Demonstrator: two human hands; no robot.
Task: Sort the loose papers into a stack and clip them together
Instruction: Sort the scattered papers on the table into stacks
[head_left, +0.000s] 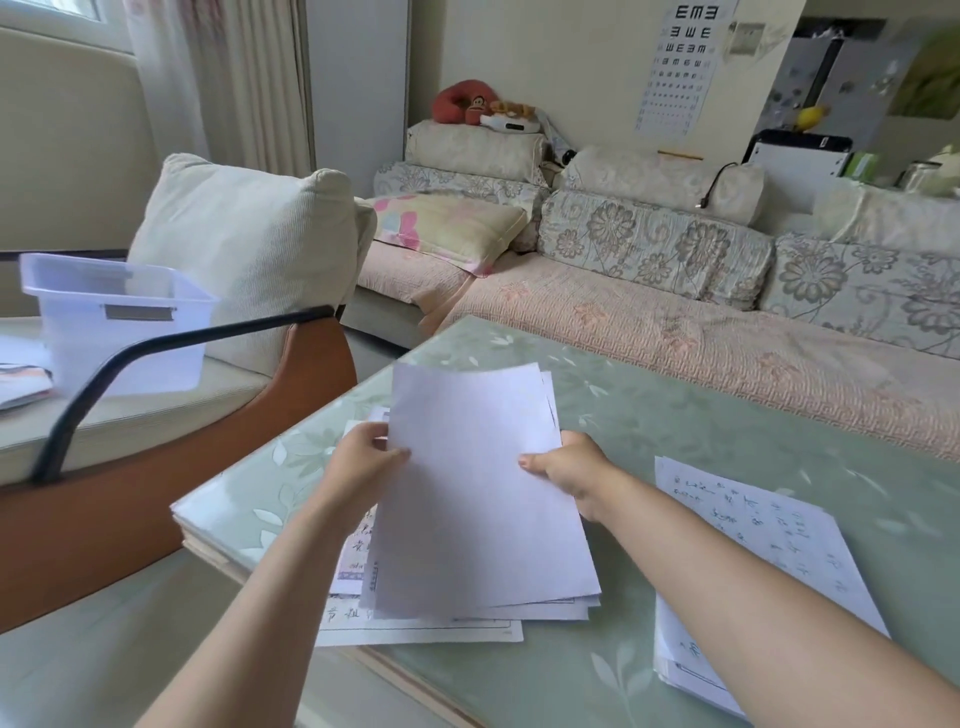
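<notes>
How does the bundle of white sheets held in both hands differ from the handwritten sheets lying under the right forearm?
The held bundle of white sheets shows a blank top face; the handwritten sheets show rows of writing. The bundle is gripped at its side edges by the left hand and right hand, far end raised; the handwritten sheets lie flat, untouched, on the green floral tabletop. Both are loosely squared white paper.

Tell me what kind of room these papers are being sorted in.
Most likely a home living room: a long sofa with floral cushions runs behind the glass-topped table, plush toys sit on its corner, and an eye chart hangs on the wall.
</notes>
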